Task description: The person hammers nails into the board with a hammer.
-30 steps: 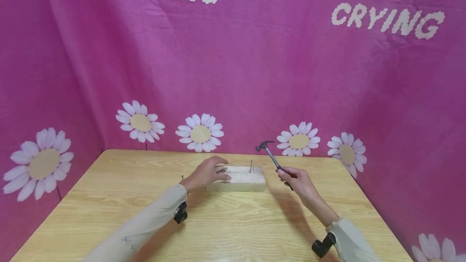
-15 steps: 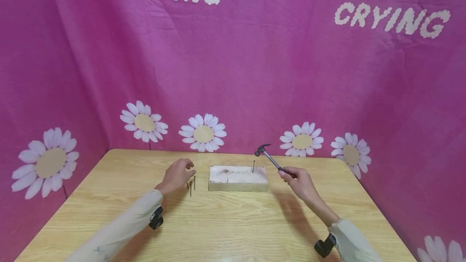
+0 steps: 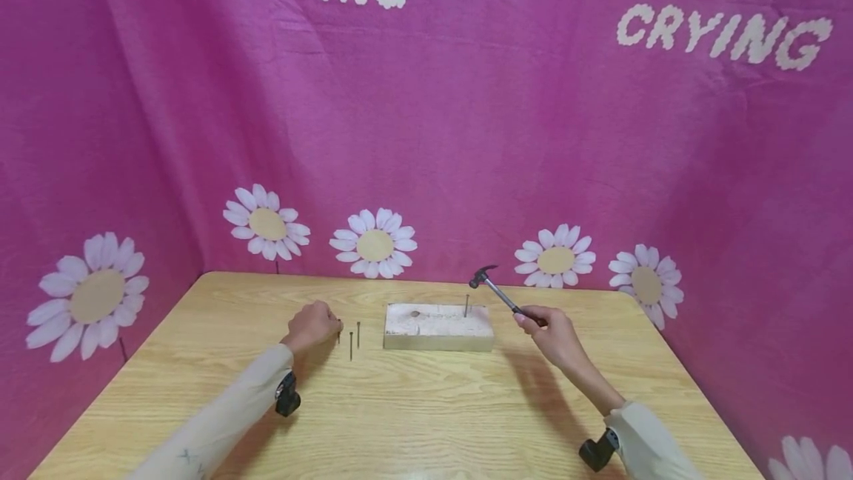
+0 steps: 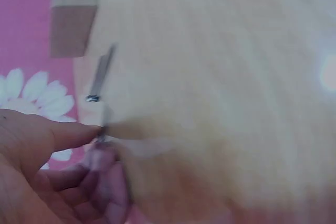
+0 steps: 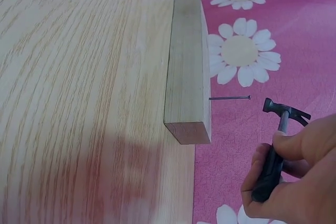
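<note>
My left hand [image 3: 312, 326] is left of the wooden block, its thumb and fingertips pinching a nail [image 3: 339, 332] at the table; the left wrist view is blurred there. Two more nails stand close by, a nearer one [image 3: 351, 347] and a farther one [image 3: 358, 334]. My right hand [image 3: 552, 333] grips a small claw hammer [image 3: 496, 290] by its dark handle, the head raised up and to the left. Below the hammer head lies the pale wooden block [image 3: 433, 341]. One nail [image 5: 230, 97] sticks upright from the block's right part, apart from the hammer head.
The light wooden table [image 3: 426, 413] ends at a pink cloth [image 3: 453, 132] printed with daisies and lettering, which hangs at the back and sides. A dark knot [image 3: 415, 314] marks the block's top. Each wrist wears a black camera.
My left hand has left the block, moved left to the standing nails, and closed its fingertips on one. The right hand has kept the hammer raised with little movement.
</note>
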### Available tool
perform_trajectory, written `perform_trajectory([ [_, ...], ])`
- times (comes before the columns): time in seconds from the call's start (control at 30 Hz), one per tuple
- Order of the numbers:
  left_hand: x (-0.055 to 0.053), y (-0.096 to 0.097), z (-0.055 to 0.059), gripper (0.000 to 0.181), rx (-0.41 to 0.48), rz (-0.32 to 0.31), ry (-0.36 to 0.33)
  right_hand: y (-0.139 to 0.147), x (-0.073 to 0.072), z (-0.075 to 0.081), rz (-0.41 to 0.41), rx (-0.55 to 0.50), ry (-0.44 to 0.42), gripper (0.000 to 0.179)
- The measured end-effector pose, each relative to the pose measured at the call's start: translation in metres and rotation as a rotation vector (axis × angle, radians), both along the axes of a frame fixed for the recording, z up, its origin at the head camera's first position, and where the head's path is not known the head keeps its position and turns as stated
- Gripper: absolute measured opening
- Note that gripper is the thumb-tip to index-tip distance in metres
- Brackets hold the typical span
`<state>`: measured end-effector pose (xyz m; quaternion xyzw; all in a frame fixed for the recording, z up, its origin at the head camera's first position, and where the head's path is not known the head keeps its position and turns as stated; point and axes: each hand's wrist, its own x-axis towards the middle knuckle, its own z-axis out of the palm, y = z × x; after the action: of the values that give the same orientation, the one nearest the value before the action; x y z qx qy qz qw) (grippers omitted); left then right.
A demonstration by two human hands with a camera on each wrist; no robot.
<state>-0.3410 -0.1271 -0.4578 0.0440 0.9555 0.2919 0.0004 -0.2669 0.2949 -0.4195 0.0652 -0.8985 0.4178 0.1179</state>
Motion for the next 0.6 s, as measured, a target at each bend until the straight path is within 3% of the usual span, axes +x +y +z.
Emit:
perform_trajectory([
  [0.07, -0.002, -0.003, 0.002, 0.046, 0.051, -0.016, -0.071, -0.001, 0.000, -0.001, -0.002, 0.007, 0.007, 0.023],
  [0.23, -0.006, -0.008, 0.013, 0.036, 0.241, -0.058, -0.216, -0.002, -0.001, 0.001, -0.007, 0.022, 0.017, 0.023],
  [0.47, -0.018, 0.004, 0.024, 0.014, 0.446, -0.108, -0.078, 0.000, -0.002, 0.003, 0.012, 0.024, 0.035, 0.021],
  [0.6, -0.018, 0.027, 0.028, 0.022, 0.565, -0.185, -0.013, -0.001, -0.002, 0.000, 0.021, 0.055, 0.086, 0.017],
])
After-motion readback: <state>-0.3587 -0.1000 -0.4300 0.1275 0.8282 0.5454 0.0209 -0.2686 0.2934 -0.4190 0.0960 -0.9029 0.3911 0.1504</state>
